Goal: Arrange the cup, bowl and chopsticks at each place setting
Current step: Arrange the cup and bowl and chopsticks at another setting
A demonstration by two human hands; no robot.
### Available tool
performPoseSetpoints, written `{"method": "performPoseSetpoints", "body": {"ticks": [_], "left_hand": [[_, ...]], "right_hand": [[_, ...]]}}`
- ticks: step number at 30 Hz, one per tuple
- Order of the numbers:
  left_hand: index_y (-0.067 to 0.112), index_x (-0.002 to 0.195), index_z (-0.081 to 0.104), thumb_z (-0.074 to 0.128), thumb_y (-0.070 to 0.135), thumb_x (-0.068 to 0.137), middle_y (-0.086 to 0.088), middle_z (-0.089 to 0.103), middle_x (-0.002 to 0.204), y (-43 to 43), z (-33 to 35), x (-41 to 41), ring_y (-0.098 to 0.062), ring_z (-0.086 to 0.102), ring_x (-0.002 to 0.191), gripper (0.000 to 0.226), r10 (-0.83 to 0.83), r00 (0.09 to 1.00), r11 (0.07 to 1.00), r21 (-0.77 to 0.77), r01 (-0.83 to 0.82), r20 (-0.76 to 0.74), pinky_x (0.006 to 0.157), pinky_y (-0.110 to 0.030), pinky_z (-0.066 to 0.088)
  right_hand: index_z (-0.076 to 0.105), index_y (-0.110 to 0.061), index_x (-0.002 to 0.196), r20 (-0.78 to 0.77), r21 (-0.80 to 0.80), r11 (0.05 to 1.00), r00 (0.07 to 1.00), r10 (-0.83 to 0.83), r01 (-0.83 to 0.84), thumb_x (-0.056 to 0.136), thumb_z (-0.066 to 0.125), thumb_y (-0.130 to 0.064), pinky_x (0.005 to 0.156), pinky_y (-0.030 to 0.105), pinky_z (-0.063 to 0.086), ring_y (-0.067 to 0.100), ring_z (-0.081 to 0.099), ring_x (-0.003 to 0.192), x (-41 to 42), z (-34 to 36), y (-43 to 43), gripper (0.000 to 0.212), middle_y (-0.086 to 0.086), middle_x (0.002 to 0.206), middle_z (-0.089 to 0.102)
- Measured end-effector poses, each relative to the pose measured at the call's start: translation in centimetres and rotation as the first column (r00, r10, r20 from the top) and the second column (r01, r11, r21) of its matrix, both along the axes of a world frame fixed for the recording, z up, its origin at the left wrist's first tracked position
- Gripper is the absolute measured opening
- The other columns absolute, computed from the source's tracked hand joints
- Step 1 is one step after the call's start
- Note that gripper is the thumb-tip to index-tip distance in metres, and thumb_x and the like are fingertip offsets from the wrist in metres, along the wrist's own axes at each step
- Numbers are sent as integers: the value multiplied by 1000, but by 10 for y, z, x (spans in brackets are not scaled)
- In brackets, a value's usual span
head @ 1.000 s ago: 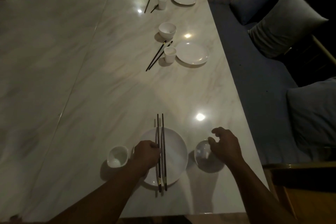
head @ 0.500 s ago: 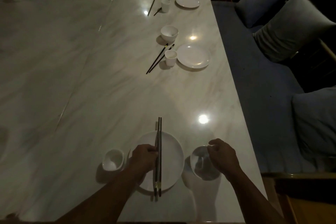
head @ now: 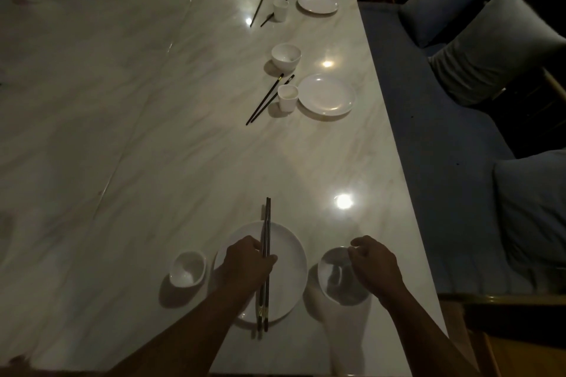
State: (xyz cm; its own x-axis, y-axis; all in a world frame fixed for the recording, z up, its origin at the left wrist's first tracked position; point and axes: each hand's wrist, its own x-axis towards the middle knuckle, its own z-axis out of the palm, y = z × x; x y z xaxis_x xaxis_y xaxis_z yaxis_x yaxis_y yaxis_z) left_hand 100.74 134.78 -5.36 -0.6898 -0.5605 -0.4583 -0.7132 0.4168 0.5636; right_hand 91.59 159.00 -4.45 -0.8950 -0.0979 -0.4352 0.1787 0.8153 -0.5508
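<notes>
Long marble tabletop [head: 137, 107], blue bench [head: 444, 162] with cushions [head: 496, 49] along its right edge. White plate [head: 291, 285] sits by the tabletop's near edge, toward the right corner. Left hand [head: 246, 266] is over the plate, fingers curled round the chopsticks [head: 268, 220], gripping both together; the pair runs across the plate, tips toward the far edge, butt ends past the plate's near rim. Right hand [head: 375, 265] grips the bowl [head: 333, 280] by its rim, just right of the plate; bowl looks tilted, can't tell if it's lifted. Cup [head: 187, 269] is just left of the plate, untouched. Further up the right edge: second plate [head: 327, 94], second bowl [head: 286, 55], second cup [head: 288, 97], loose chopsticks [head: 266, 102]
</notes>
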Motion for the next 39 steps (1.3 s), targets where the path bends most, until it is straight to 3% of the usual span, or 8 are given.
{"method": "performPoseSetpoints", "body": {"ticks": [7,11,19,22,25,27,31,39], "left_hand": [[16,98,72,81,27,77,1,73,93,2,3,-2,-5,55,71,25,-14,1000,1000,-25,14,5,55,-12,36],[19,92,72,82,30,75,3,73,88,1,2,0,-7,62,71,24,9,1000,1000,-19,-9,14,63,-19,48],[20,90,70,83,28,73,11,64,74,0,4,1,-3,60,67,22,40,999,999,21,-40,5,58,-18,46],[20,90,70,83,27,73,11,64,74,-1,4,1,-3,60,67,23,39,999,999,25,-39,-2,61,-20,50],[18,92,70,82,24,75,12,59,71,0,3,2,1,56,64,22,38,999,999,38,-37,-14,54,-13,40],[18,93,70,82,23,75,13,58,70,0,3,2,1,56,64,22,41,999,998,43,-40,-15,55,-14,41],[18,94,70,82,25,75,7,66,78,0,2,2,-7,61,71,24,48,999,999,25,-48,4,64,-20,48],[16,95,71,83,25,75,1,72,88,2,2,2,-6,61,70,25,54,999,999,-3,-54,8,62,-17,48]], "right_hand": [[62,-18,122,-4,-12,1000,1000,22,-22,94,60,-32,82,29,47,15,58,95,-1,-2,5,31,7,116,66],[62,-18,123,-3,-21,999,1000,27,-27,95,59,-30,82,29,46,17,60,98,-2,-2,4,30,7,117,66],[68,-18,112,8,-14,999,999,40,-40,95,58,-26,81,32,51,16,61,92,-5,-1,1,22,-4,97,65],[69,-20,110,16,-19,998,999,52,-52,95,59,-28,84,36,54,18,63,93,-7,-1,3,19,-2,100,68],[69,-20,108,21,-30,998,998,60,-59,95,60,-28,82,36,54,18,63,92,-7,0,4,17,-1,100,69],[69,-21,106,21,-38,998,998,55,-54,94,61,-28,81,36,54,18,63,91,-7,0,4,16,-1,99,69],[69,-21,104,15,-62,997,998,53,-52,94,61,-27,79,34,54,17,63,89,-7,0,4,14,-2,97,69],[70,-19,107,22,-81,995,998,61,-59,95,60,-26,65,23,45,16,63,88,-9,1,4,17,-1,97,70]]}}
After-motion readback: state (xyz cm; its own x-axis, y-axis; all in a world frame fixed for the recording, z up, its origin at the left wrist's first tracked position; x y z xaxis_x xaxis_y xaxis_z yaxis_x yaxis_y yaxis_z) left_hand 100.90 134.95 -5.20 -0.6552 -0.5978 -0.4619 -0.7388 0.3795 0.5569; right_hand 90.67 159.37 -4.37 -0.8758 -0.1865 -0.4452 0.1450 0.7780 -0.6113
